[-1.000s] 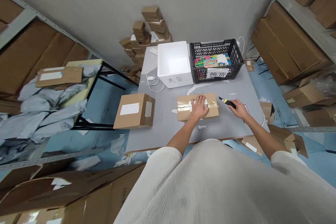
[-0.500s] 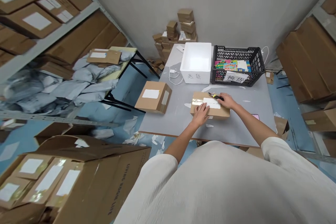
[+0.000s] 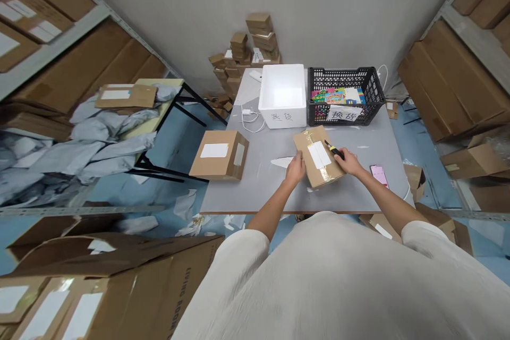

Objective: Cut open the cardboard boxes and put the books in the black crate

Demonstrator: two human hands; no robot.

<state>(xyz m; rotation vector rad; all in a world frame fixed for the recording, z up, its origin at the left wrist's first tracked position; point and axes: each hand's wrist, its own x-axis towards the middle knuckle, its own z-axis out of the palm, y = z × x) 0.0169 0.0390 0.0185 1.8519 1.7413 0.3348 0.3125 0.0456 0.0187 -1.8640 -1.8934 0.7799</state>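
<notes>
A taped cardboard box (image 3: pixel 313 142) with a white label (image 3: pixel 319 155) sits turned at an angle over the grey table (image 3: pixel 263 191). My left hand (image 3: pixel 295 169) grips the box at its left side, its fingertips partly hidden against the cardboard. In my right hand (image 3: pixel 349 162) is a yellow and black utility knife (image 3: pixel 334 150), its tip pointing up and left above the box. That hand also rests against the right side of the box. I cannot tell whether the box lies fully flat on the table.
Behind the box stand a white foam bin (image 3: pixel 282 117) and a black crate (image 3: pixel 346 117) with colourful booklets. Another labelled box (image 3: pixel 215 162) juts over the table's left edge. A pink-screened phone (image 3: pixel 379 175) lies at right. Grey parcels (image 3: pixel 107 143) cover a side table.
The box has turned clockwise, its label now slanting. My left hand has gone from its top to its left side. The knife stays in my right hand. The view has shifted right.
</notes>
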